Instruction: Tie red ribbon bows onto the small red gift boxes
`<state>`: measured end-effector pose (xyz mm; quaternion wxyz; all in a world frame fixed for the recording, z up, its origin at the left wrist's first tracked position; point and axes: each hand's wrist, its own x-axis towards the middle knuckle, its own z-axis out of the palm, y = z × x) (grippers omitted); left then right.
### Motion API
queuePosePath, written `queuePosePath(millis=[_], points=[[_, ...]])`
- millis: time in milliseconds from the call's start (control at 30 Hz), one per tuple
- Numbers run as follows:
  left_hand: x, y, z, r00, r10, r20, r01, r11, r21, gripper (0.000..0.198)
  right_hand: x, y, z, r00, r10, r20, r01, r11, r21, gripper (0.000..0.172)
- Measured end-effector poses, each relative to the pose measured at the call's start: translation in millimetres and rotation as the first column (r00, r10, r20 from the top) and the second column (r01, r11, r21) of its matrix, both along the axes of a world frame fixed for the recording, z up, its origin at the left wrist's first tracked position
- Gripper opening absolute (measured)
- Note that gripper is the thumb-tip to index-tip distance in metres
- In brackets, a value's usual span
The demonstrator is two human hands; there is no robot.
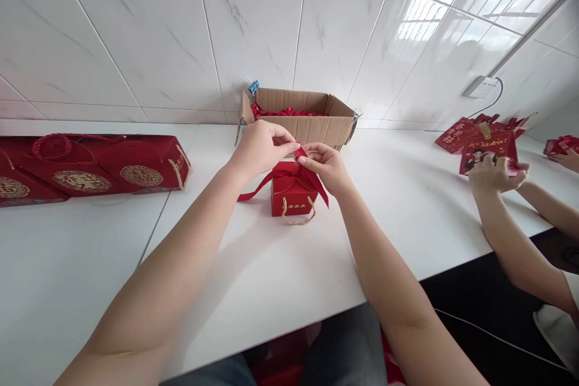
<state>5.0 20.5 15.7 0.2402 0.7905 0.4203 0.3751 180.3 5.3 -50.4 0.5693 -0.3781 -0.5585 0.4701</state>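
Observation:
In the head view a small red gift box [280,201] with a twisted gold rope handle [298,222] stands upright on the white table. A red ribbon [253,194] lies across its top, with one tail hanging out to the left and another down the right side. Above the box, my left hand [260,148] pinches a raised part of the ribbon between thumb and fingertips. My right hand [329,167] is closed on the same raised part from the right. The fingers of both hands nearly meet, and the ribbon's exact shape between them is partly hidden.
An open cardboard carton [312,128] of red ribbons stands behind, a blue binder clip [254,87] on its corner. Larger red gift boxes [140,160] line the left. At right, a co-worker's hands [493,175] are by a red printed bag [491,148], near a wall socket [482,87].

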Motion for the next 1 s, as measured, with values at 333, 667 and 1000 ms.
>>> queuePosePath(millis=[333,667,1000], points=[[0,0,1.1,1.000,-0.017,-0.015,0.017,1.000,0.001,0.015,-7,-7,-10.9,0.999,-0.042,-0.020,0.040,0.997,-0.067,0.027],[-15,19,-9.2,0.855,-0.130,-0.502,0.005,0.970,-0.242,0.023,-9,-10,-12.8,0.993,-0.105,-0.057,0.104,0.994,-0.032,0.028],[-8,7,-6.8,0.827,-0.171,-0.535,0.065,0.975,-0.211,0.011,-19,-23,1.9,0.946,-0.247,0.209,0.271,0.958,-0.092,0.015]])
